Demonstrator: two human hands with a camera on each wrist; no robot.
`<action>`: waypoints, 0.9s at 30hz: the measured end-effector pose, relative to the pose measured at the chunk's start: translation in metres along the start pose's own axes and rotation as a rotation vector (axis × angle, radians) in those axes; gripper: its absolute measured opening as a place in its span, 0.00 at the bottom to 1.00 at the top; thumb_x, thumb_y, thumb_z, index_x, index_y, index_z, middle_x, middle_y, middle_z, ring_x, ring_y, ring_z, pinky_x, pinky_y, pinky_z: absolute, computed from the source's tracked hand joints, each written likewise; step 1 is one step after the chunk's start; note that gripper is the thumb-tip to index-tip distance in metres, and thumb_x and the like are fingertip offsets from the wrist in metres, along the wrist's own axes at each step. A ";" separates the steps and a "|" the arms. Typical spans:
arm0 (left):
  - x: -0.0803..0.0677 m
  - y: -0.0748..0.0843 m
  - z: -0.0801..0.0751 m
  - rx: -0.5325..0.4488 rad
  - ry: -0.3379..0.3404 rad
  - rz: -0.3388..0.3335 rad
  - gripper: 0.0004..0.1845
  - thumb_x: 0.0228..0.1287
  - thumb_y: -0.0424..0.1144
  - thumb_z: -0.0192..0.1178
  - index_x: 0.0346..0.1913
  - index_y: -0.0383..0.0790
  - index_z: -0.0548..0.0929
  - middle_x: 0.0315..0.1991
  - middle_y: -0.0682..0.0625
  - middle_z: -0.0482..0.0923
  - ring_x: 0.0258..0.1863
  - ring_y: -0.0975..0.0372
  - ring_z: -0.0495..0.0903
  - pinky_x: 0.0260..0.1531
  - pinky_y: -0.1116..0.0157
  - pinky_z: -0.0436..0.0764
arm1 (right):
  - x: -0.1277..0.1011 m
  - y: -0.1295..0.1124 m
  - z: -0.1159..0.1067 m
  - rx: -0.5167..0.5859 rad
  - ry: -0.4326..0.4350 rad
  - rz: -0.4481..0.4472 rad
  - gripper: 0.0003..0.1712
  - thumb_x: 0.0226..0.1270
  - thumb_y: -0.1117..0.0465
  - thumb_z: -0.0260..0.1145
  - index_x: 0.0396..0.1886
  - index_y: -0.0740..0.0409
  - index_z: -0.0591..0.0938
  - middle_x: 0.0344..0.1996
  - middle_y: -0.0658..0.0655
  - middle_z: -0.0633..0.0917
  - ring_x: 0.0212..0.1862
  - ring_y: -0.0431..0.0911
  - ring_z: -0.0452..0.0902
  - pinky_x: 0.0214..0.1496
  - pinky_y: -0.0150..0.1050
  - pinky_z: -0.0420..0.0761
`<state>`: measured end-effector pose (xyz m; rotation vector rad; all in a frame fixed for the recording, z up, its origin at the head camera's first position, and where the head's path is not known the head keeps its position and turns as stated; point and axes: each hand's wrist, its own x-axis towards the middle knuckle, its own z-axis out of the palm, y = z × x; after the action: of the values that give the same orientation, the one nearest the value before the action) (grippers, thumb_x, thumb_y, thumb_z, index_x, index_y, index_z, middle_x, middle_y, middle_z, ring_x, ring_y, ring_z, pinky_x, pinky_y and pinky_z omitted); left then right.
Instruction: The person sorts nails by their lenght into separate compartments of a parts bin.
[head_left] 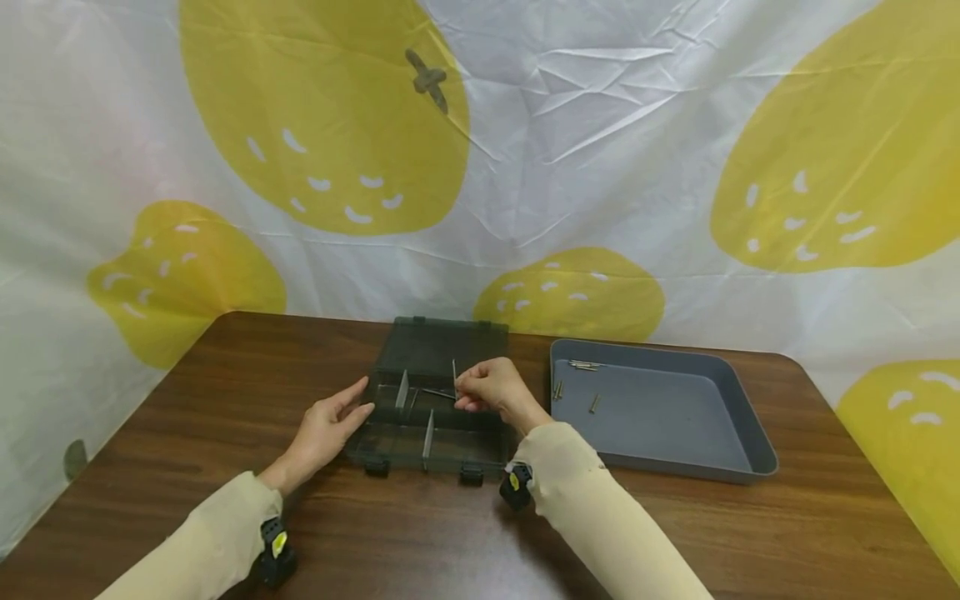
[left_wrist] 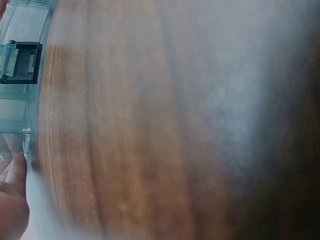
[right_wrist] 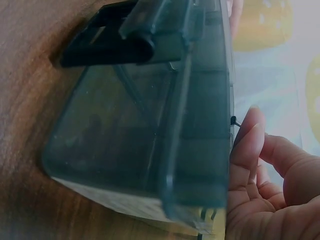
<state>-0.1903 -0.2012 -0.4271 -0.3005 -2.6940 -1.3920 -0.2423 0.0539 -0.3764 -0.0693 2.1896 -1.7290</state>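
A dark translucent plastic organizer box [head_left: 386,446] lies on the table with its lid [head_left: 450,346] folded back. My right hand [head_left: 495,387] pinches a thin metal rod [head_left: 453,371] upright over a back compartment; in the right wrist view, the dark end of the rod [right_wrist: 235,121] shows beyond the fingertips. Inside that compartment lie thin dark bent rods [head_left: 437,393], shaped like hex keys. My left hand [head_left: 322,429] rests at the box's left side, fingers extended and thumb apart. The left wrist view catches its fingers [left_wrist: 17,177] against the clear wall.
A grey tray [head_left: 675,458] stands to the right of the box, with several brass-coloured screws [head_left: 585,365] at its left side. Light dividers [head_left: 429,437] split the box. Black latches [head_left: 471,475] stick out at its front. A lemon-print cloth [head_left: 525,208] hangs behind the wooden table.
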 end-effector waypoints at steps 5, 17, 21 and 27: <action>0.000 0.001 0.000 -0.004 -0.007 -0.002 0.29 0.69 0.41 0.55 0.69 0.33 0.63 0.67 0.38 0.64 0.60 0.47 0.71 0.53 0.52 0.75 | 0.001 0.001 -0.001 0.015 0.005 0.004 0.12 0.64 0.71 0.61 0.41 0.80 0.80 0.12 0.50 0.79 0.15 0.34 0.76 0.18 0.25 0.76; -0.002 0.003 -0.001 -0.012 -0.014 -0.022 0.29 0.70 0.42 0.54 0.69 0.35 0.63 0.67 0.39 0.63 0.62 0.48 0.69 0.54 0.52 0.75 | -0.003 0.001 -0.012 0.092 0.028 -0.001 0.14 0.66 0.70 0.59 0.46 0.80 0.78 0.16 0.51 0.80 0.17 0.35 0.78 0.21 0.25 0.78; -0.003 0.003 -0.001 -0.013 -0.014 -0.025 0.29 0.70 0.42 0.54 0.70 0.35 0.63 0.67 0.39 0.63 0.62 0.48 0.69 0.54 0.53 0.75 | -0.007 -0.001 -0.030 0.161 0.084 -0.010 0.15 0.67 0.71 0.58 0.49 0.80 0.76 0.18 0.51 0.80 0.19 0.35 0.79 0.23 0.24 0.78; -0.002 0.004 -0.001 -0.006 -0.013 -0.029 0.29 0.70 0.43 0.53 0.70 0.35 0.63 0.67 0.39 0.64 0.62 0.47 0.70 0.54 0.52 0.75 | -0.012 0.002 -0.070 0.278 0.226 0.014 0.17 0.69 0.69 0.57 0.52 0.77 0.75 0.20 0.51 0.81 0.22 0.36 0.80 0.26 0.26 0.80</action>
<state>-0.1873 -0.1997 -0.4236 -0.2725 -2.7153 -1.4114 -0.2521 0.1226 -0.3617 0.2199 2.0643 -2.1038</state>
